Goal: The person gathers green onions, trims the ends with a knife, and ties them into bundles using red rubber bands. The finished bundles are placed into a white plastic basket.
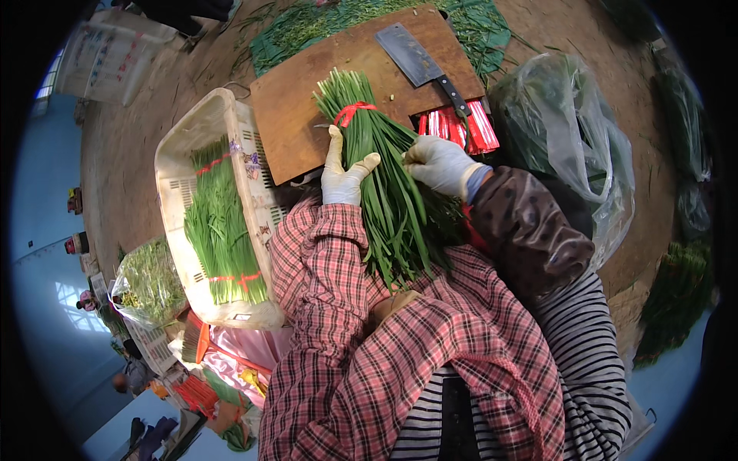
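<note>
A thick bundle of garlic chives (377,167), tied near its cut stem ends with a red band (353,112), lies tilted across my lap and the near edge of a wooden cutting board (311,104). My left hand (345,173), in a pale glove, supports the bundle's left side with thumb and fingers spread around it. On the other side, my gloved right hand (441,165) has its fingers bent against the leaves; whether they pinch any is hidden. A cleaver (412,57) rests on the board, its black handle reaching over red-and-white strips (478,129) by the right edge.
At left stands a white plastic crate (236,167) holding tied chives (222,230). A clear plastic bag (571,127) of greens sits at right. Trimmings cover a green sheet (490,34) beyond the board. Another person's legs (179,17) show at the top left.
</note>
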The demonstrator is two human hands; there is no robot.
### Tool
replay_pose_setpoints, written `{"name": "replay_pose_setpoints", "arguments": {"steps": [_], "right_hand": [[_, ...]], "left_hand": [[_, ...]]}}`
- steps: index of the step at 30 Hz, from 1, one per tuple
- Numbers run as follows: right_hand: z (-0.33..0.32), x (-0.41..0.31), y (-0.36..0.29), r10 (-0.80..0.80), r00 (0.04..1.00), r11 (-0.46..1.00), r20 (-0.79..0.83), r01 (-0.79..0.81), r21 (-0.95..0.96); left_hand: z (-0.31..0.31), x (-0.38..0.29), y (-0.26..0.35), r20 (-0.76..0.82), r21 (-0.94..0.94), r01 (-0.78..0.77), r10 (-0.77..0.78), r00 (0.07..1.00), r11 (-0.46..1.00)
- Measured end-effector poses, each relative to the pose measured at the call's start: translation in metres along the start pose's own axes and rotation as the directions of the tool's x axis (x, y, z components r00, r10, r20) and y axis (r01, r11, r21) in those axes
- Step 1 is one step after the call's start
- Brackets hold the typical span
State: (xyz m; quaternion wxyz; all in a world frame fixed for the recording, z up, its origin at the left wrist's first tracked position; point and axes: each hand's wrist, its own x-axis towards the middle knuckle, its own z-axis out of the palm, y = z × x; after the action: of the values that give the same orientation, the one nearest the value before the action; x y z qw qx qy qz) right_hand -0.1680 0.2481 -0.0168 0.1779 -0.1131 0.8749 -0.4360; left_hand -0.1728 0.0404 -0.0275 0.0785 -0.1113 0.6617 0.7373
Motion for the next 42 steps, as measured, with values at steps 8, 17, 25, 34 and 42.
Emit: {"name": "replay_pose_setpoints", "arguments": {"steps": [8, 17, 25, 34, 42], "right_hand": [[-0.062, -0.032, -0.006, 0.147, 0.929, 0.928, 0.339, -0.248, 0.277], [-0.081, -0.03, 0.004, 0.016, 0.991, 0.98, -0.131, -0.041, -0.192], [-0.001, 0.034, 0.001, 0.191, 0.97, 0.946, 0.15, -0.223, 0.235], [0.0, 0.041, -0.015, 0.081, 0.987, 0.981, 0.136, -0.103, 0.163], [-0.01, 0.038, -0.007, 0.15, 0.983, 0.981, 0.106, -0.161, 0.11]], "left_hand": [[-0.01, 0.008, -0.014, 0.001, -0.092, -0.005, 0.005, 1.0, 0.996], [-0.007, 0.005, -0.013, -0.042, -0.082, -0.039, 0.035, 0.999, 0.996], [-0.008, 0.004, -0.01, -0.01, -0.105, -0.028, 0.027, 1.0, 0.994], [-0.01, -0.001, -0.01, 0.033, 0.021, 0.031, -0.032, 0.999, 0.999], [-0.017, 0.001, -0.017, -0.051, 0.04, 0.053, -0.051, 0.997, 0.998]]}}
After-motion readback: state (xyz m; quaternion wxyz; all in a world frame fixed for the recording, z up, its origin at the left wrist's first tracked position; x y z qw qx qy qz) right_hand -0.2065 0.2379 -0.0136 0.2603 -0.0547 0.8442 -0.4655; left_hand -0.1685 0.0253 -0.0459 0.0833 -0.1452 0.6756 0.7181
